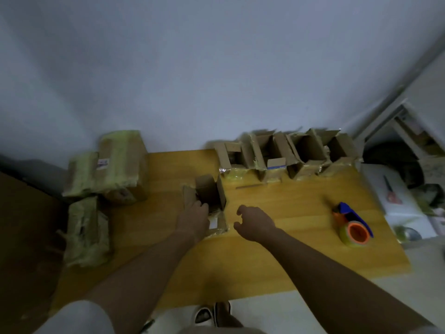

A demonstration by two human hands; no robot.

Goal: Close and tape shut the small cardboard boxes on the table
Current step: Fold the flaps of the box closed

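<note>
You are in a plain room used for packing: a yellow wooden desk (265, 237) holds open brown cardboard boxes (289, 153) and an orange-and-blue tape roller (352, 224) by a bare white wall (192, 68).

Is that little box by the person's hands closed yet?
Not yet. The small cardboard box by the left hand is open: its flaps stand up and the dark inside shows. No tape crosses its top.

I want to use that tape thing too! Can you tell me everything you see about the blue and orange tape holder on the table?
The tape dispenser lies on its side on the yellow wooden table, near the right edge. It has a blue handle that looks like plastic, an orange hub in the middle, and a roll of yellowish see-through tape around that hub. The open orange hub faces up toward the camera. Nothing touches it except the table; both hands are away from it, to its left.
</note>
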